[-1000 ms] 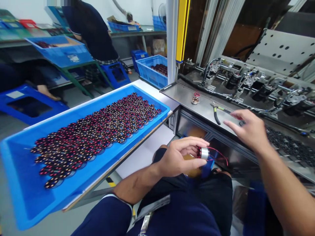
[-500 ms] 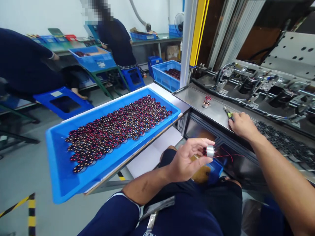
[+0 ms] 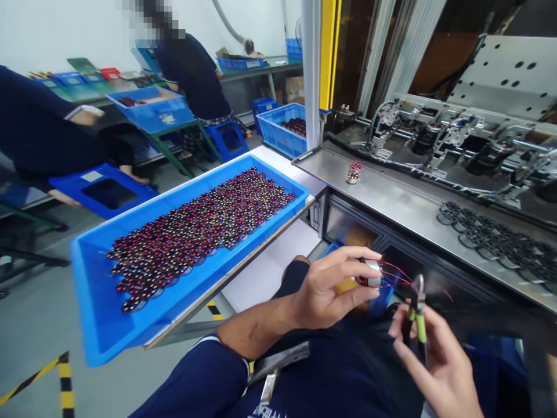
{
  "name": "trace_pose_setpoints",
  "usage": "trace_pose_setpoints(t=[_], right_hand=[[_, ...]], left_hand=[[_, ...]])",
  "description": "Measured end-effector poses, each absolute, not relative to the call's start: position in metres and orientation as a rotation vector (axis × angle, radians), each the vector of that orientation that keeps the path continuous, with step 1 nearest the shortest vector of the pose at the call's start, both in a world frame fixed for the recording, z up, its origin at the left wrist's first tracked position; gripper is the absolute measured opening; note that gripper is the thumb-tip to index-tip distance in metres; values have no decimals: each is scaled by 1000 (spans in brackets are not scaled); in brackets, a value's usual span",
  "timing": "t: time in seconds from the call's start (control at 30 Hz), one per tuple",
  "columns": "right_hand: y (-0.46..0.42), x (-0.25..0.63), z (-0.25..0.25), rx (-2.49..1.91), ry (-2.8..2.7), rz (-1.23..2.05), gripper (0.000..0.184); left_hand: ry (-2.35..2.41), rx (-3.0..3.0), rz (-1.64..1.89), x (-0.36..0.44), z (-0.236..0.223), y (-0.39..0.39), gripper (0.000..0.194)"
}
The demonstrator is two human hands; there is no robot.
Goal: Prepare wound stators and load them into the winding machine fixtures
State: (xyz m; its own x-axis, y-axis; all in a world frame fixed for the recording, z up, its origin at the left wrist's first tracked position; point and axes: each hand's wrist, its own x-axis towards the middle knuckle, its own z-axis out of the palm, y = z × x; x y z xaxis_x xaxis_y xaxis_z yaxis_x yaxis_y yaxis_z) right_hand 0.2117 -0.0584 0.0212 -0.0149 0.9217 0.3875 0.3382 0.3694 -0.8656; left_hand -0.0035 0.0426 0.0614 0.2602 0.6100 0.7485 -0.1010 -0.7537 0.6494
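My left hand (image 3: 331, 285) is closed on a small silver motor part (image 3: 373, 274) with thin red wires (image 3: 397, 273) trailing to the right, held over my lap. My right hand (image 3: 435, 360) grips a pair of pliers (image 3: 416, 316) with green and black handles, jaws pointing up just right of the wires. To my left a blue tray (image 3: 91, 290) holds several dark red wound coils (image 3: 195, 226).
A steel machine bench (image 3: 391, 203) runs to the right, with a small coil part (image 3: 353, 174) and a row of black rings (image 3: 491, 232) on it. Behind, other people sit at blue crates (image 3: 278, 130) and green tables. A yellow-black floor marking (image 3: 65, 377) lies lower left.
My right hand took the pliers off the steel bench and brought them down beside the motor part. My left hand stayed holding the part.
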Motion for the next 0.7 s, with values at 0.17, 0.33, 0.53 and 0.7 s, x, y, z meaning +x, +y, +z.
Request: trace_pose_setpoints(t=[0.17,0.33,0.53,0.7], right_hand=[[-83,197,8,-1132,-1697,617,65],[-83,203,-3,-1114,-1733,611,74],[-82,204,-7,-1184,-1794,492,65],[-79,202,3,-1138,-1802,452,67]], left_hand=[[458,1843,1455,12,61,38,23],[430,1829,1416,16,65,33,22],[438,1848,1417,12,65,32,19],[425,1840,1408,13,65,31,19]])
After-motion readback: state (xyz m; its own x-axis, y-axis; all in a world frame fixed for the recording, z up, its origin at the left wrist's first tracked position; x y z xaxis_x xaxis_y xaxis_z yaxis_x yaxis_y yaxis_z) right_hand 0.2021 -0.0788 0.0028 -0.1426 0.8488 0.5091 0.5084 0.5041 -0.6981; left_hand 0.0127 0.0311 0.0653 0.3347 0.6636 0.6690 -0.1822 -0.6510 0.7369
